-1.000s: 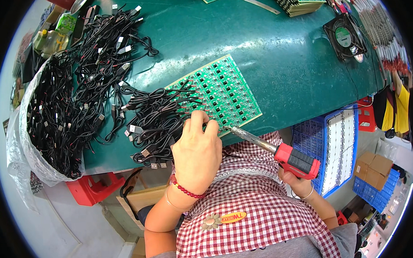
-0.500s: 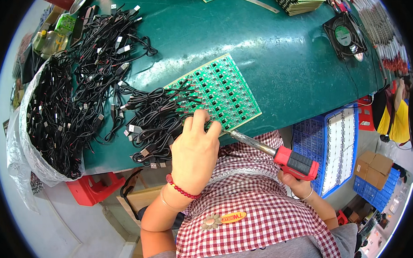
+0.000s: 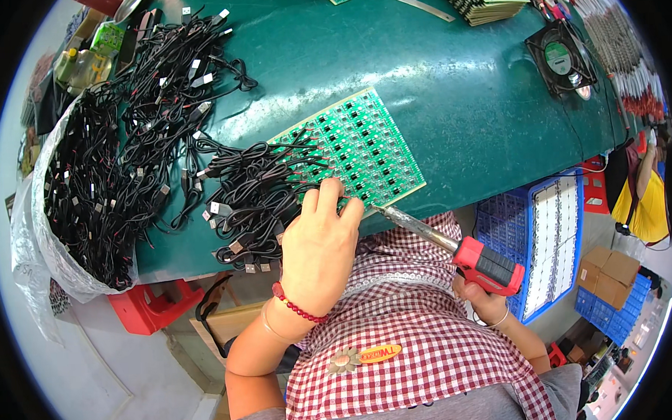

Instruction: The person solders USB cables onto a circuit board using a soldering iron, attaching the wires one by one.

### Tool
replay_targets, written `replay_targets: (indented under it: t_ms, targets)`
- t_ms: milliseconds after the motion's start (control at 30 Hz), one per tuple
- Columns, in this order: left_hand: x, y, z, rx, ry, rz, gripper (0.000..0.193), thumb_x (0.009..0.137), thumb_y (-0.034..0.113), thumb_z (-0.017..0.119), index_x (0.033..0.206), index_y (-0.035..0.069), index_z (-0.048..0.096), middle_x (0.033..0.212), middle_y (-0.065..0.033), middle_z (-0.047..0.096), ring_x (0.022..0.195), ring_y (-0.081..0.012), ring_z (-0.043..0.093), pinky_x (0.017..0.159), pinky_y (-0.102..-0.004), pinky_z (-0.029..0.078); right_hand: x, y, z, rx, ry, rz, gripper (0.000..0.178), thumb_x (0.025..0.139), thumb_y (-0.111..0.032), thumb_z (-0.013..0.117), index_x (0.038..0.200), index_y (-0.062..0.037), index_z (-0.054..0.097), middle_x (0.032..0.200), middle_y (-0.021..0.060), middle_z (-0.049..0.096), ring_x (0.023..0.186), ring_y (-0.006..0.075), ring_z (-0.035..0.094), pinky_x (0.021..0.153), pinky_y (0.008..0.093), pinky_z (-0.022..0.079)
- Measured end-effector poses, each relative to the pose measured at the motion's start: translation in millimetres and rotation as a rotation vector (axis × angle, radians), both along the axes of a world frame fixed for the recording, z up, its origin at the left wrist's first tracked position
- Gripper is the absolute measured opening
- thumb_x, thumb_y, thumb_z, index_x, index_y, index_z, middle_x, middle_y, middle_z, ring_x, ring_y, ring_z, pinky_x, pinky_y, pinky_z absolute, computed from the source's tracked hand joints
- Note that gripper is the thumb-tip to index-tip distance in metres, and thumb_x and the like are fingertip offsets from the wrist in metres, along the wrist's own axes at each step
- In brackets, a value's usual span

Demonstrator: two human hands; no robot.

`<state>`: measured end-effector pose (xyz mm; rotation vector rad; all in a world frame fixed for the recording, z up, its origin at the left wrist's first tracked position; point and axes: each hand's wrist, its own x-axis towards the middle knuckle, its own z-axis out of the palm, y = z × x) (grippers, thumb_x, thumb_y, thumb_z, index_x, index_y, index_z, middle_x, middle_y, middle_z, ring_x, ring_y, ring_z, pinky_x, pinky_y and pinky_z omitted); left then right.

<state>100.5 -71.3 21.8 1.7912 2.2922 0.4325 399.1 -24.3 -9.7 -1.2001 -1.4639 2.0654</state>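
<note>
A green circuit board panel (image 3: pixel 378 145) lies tilted on the table, with rows of small parts on it. Black USB cables (image 3: pixel 253 176) are bunched over its left side, their thin red-tipped ends on the board. My left hand (image 3: pixel 319 244) is at the panel's near edge, its thumb and fingers pinched on the end of a black cable, mostly hidden by the fingers. In my right hand (image 3: pixel 486 301) is a soldering iron (image 3: pixel 490 267) with a red and black handle. Its metal shaft points up-left, and the tip is at the board's near edge, just right of my left fingers.
More USB cables (image 3: pixel 172 82) are heaped at left, beside a plastic bag (image 3: pixel 45 242) full of them. Stacked boards (image 3: pixel 491 1), a metal ruler (image 3: pixel 424 8) and a small fan (image 3: pixel 560 58) sit on the far side. A blue crate (image 3: pixel 533 247) stands right, below table height.
The soldering iron's tip has drawn back slightly to the right, away from my left fingers. My left hand has shifted very slightly right, still pinched.
</note>
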Motion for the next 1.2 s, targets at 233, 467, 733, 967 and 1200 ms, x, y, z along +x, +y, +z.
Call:
replay_targets:
  t_ms: [233,467,733,967,1200]
  targets:
    - [0.9,0.3,2.7,-0.014,-0.005,0.000,0.014,0.071,0.002,0.063,0.084,0.006,0.058,0.100,-0.0068,0.052,0.088,-0.0223,0.056,0.059,-0.0324,0.053,2.8,-0.4,-1.2,0.013,-0.022,0.033,0.029,0.082,-0.019,0.072,0.097,-0.0008,0.056,0.079,0.0028,0.059,0.070,0.0115,0.056,0.066,0.0274,0.046]
    - [2.4,0.7,1.7,0.004,0.015,0.005,0.014,0.071,0.002,0.063,0.083,0.006,0.058,0.099,-0.0065,0.052,0.087,-0.0224,0.056,0.059,-0.0327,0.053,-18.0,8.9,12.2,0.064,0.110,-0.096,0.034,0.089,-0.029,0.066,0.102,0.0002,0.054,0.070,0.0040,0.055,0.062,0.0129,0.053,0.059,0.0288,0.044]
    - [4.8,0.0,2.4,-0.001,0.051,0.017,0.014,0.071,0.002,0.064,0.083,0.005,0.057,0.099,-0.0061,0.053,0.086,-0.0218,0.056,0.058,-0.0322,0.052,-88.3,59.2,39.0,0.073,0.414,-0.338,0.041,0.094,-0.025,0.056,0.124,-0.0012,0.042,0.067,0.0028,0.047,0.057,0.0130,0.048,0.075,0.0388,0.049]
    - [-5.3,-7.1,22.2,0.014,-0.098,0.022,0.018,0.073,0.005,0.067,0.090,0.006,0.059,0.104,-0.0072,0.055,0.089,-0.0267,0.057,0.076,-0.0392,0.048,-135.2,77.1,27.0,-0.084,0.560,-0.264,0.037,0.094,-0.020,0.055,0.124,-0.0026,0.044,0.072,0.0042,0.052,0.065,0.0163,0.056,0.106,0.0474,0.033]
    - [-133.0,28.3,48.3,0.306,0.235,0.306,0.021,0.075,-0.003,0.061,0.094,0.003,0.056,0.099,-0.0116,0.058,0.093,-0.0341,0.056,0.080,-0.0397,0.047,-128.7,67.5,30.8,-0.140,0.593,-0.306,0.035,0.094,-0.017,0.054,0.124,-0.0041,0.043,0.073,0.0044,0.052,0.066,0.0162,0.056,0.105,0.0483,0.035]
